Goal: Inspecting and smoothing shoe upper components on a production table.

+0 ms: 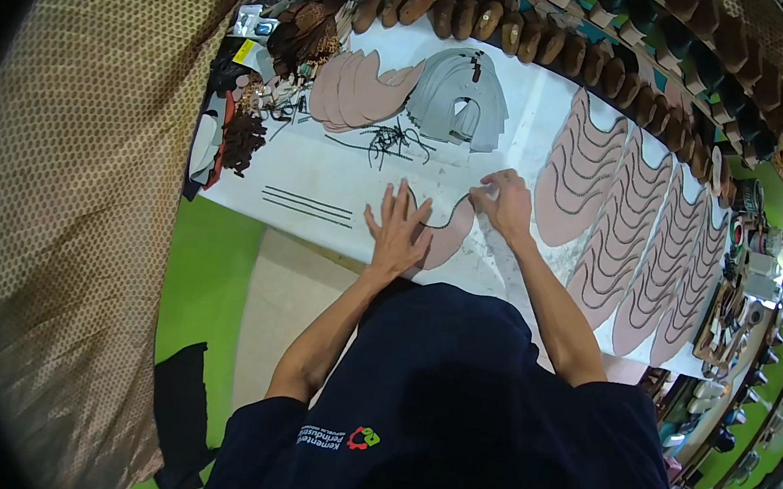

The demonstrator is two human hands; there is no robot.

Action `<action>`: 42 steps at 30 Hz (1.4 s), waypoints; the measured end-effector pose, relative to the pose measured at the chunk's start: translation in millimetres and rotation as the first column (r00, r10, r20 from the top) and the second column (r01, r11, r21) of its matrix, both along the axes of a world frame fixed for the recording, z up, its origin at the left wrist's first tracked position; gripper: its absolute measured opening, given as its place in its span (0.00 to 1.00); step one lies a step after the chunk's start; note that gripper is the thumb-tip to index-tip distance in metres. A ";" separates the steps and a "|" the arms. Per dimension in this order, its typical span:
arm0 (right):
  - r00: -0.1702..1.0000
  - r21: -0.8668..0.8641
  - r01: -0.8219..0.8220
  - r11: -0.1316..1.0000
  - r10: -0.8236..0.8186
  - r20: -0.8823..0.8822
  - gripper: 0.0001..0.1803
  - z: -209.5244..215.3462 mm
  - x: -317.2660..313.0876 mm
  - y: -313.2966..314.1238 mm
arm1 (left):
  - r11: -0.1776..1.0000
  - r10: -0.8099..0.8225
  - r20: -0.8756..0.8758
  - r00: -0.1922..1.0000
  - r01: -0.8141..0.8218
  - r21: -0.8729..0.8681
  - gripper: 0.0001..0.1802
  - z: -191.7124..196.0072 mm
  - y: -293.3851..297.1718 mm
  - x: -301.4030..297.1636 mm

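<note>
A curved pink shoe-upper piece [449, 245] lies on the white table just in front of my body. A thin dark strip [458, 219] follows its inner U-shaped edge. My left hand [397, 234] rests over the piece's left side, its fingers spread and pressing down. At the piece's right tip, my right hand [506, 205] has its fingers bent and brought together at the end of the strip; the exact pinch is too small to make out. Left of my hands, three straight dark strips [307, 206] lie parallel on the table.
Overlapping rows of edged pink pieces [585, 170] cover the table's right side. Farther back are plain pink pieces [356, 91], a fan of grey pieces [439, 81] and tangled dark strips [392, 140]. Brown shoe lasts [489, 21] line the far edge. A patterned curtain [82, 161] hangs left.
</note>
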State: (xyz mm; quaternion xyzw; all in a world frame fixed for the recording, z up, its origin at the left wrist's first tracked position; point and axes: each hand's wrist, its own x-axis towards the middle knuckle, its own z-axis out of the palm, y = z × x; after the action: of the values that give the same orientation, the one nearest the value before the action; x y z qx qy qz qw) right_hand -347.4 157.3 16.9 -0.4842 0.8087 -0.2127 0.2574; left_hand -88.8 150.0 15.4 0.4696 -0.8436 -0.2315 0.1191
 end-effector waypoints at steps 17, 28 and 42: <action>0.906 -0.278 -0.379 0.883 0.415 0.084 0.08 -10.0 46.9 55.2 | 1.000 0.011 0.006 1.000 -0.011 0.013 0.27 -7.2 21.8 28.1; 0.778 -0.179 -0.621 0.763 0.627 -0.028 0.09 -13.7 34.4 17.4 | 0.999 -0.039 -0.059 0.997 0.038 -0.013 0.09 -16.8 3.3 7.5; 0.760 -0.193 -0.643 0.741 0.648 -0.042 0.07 -8.0 32.6 13.0 | 1.000 -0.023 -0.025 0.999 0.023 0.003 0.04 -26.5 -2.2 -3.3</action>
State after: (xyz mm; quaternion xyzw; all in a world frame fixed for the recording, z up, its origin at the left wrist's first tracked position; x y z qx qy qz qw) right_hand -314.8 170.2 8.8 -0.7539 0.5625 -0.1957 0.2774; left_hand -92.0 147.9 -11.1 0.4571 -0.8470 -0.2402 0.1261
